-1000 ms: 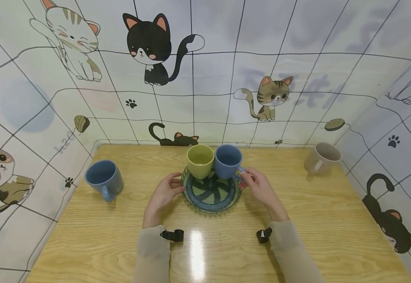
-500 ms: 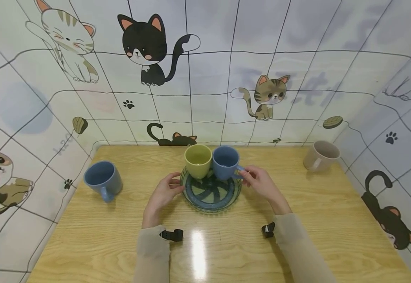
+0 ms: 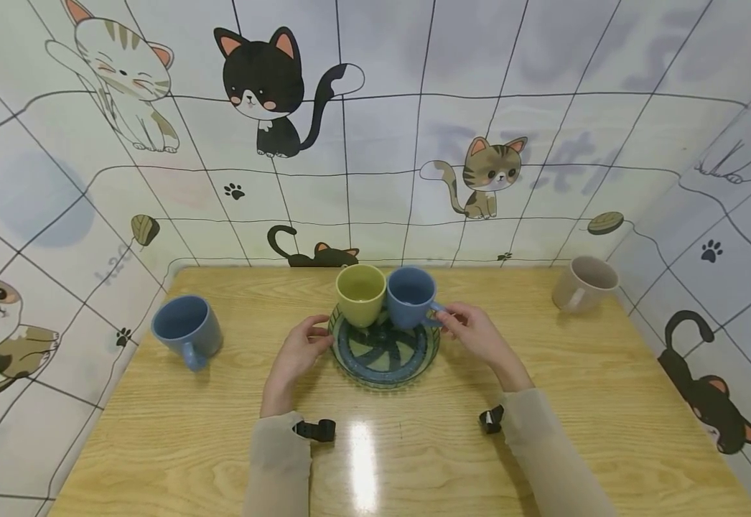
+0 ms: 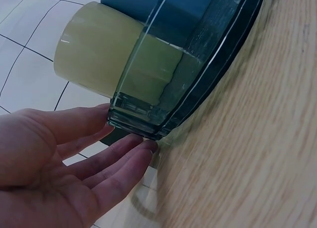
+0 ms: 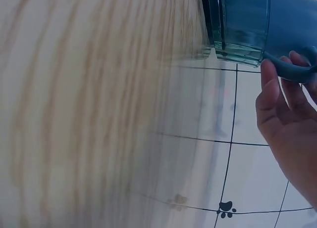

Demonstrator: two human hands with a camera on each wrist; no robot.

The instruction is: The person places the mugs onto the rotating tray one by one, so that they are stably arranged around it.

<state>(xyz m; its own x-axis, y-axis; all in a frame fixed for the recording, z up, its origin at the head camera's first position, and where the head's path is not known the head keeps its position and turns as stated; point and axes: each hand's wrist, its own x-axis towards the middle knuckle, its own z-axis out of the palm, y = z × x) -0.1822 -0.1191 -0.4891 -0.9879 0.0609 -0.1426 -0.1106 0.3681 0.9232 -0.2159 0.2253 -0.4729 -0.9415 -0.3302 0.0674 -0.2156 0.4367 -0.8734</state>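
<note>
A round green and blue patterned glass dish [image 3: 382, 375] sits mid-table. On its far half stand a yellow-green cup [image 3: 360, 298] and, close on its right, a light blue mug [image 3: 411, 296], both upright. My right hand [image 3: 475, 332] pinches the mug's handle [image 5: 292, 72] between thumb and fingers. My left hand [image 3: 299, 352] touches the dish's left side, thumb and fingers apart and loosely bent. In the left wrist view, the thumb tip meets the clear rim [image 4: 133, 116], while the other fingertips [image 4: 148, 143] lie by the outer wall.
A darker blue mug [image 3: 188, 330] stands at the table's left, handle toward the front. At the back right is a beige mug [image 3: 584, 285]. Walls with printed cats [image 3: 262, 93] close in the wooden table [image 3: 220, 445] at the back and sides.
My right wrist and forearm have swung a little outward to the right, the fingers still on the mug's handle. The left hand stays by the dish. The head view has shifted slightly.
</note>
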